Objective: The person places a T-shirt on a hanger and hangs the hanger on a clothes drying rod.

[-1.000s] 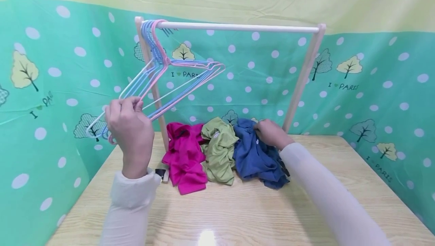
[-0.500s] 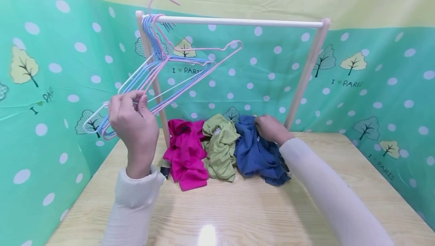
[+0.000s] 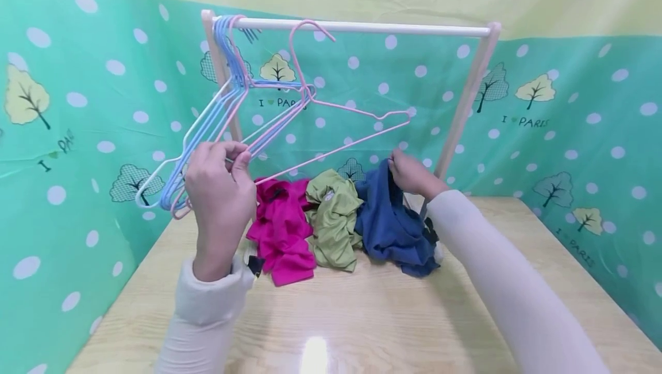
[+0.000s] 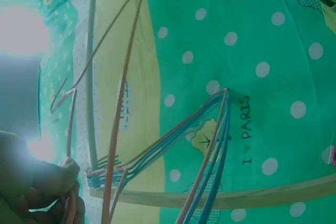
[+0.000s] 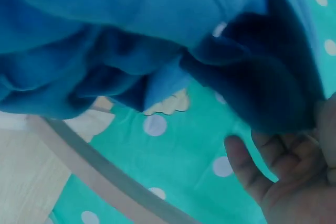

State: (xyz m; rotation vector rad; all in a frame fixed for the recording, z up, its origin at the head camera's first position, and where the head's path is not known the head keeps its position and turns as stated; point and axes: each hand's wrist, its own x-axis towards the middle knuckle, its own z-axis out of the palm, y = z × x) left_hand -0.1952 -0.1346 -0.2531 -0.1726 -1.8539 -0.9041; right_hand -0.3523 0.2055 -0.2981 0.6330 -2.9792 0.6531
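Observation:
My left hand (image 3: 219,196) pinches a pink hanger (image 3: 357,107) by its left arm, and the hook stands free just in front of the rail. Behind it, several blue, white and pink hangers (image 3: 238,75) hang bunched at the rail's left end. In the left wrist view the pinched hanger (image 4: 71,124) runs up from the thumb and fingertips. My right hand (image 3: 411,174) grips the upper edge of a blue garment (image 3: 388,224), lifting that part while the rest lies bunched on the table. The right wrist view shows the cloth (image 5: 157,14) hanging from the fingers.
A white rail (image 3: 362,27) on wooden posts spans the back. Crumpled magenta (image 3: 284,230) and green (image 3: 333,222) garments lie left of the blue one on the wood table (image 3: 362,316). A small black item (image 3: 256,265) sits by the left cuff. Dotted green curtain surrounds the table.
The pink hanger has come off the rail and moved right and down with my left hand. My right hand has raised the blue garment's upper edge slightly.

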